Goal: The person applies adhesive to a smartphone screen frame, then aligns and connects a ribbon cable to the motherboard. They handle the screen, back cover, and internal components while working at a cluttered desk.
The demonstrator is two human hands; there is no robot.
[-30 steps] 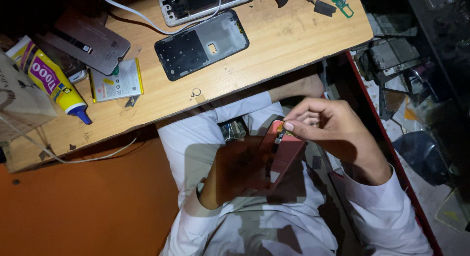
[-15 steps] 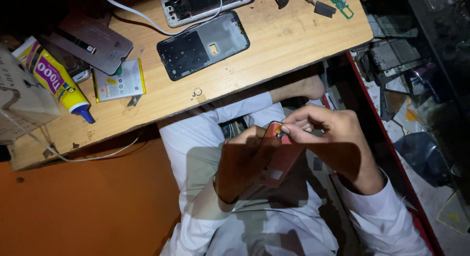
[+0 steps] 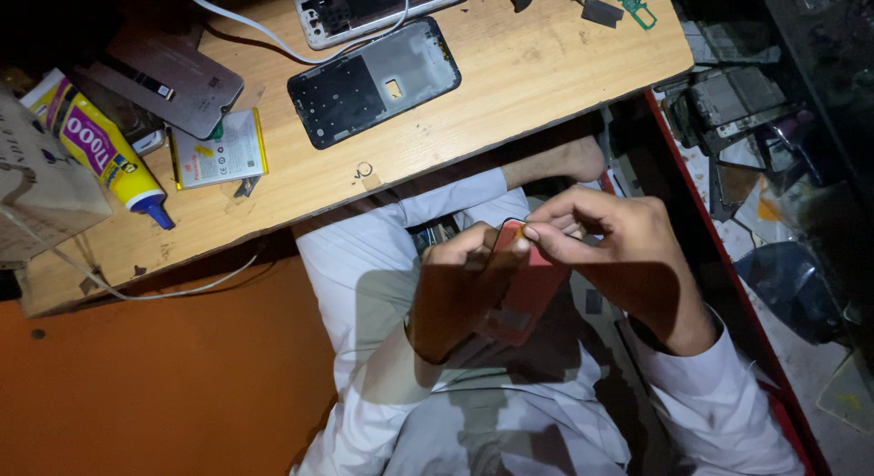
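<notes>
Lower centre of frame: left hand (image 3: pixel 460 298) closed around one red phone (image 3: pixel 526 289), right hand (image 3: pixel 619 258) pinching its top edge; upper part, on wooden table (image 3: pixel 510 85): two opened phones (image 3: pixel 373 80), one glue tube (image 3: pixel 105 153)

I see a pale wooden desk (image 3: pixel 510 94) lit from above, its near edge rough and chipped. Below it to the left lies an orange floor (image 3: pixel 155 385), dim in shadow. To the right, a red-edged shelf (image 3: pixel 728 285) holds dark clutter; the far corners are black.
</notes>
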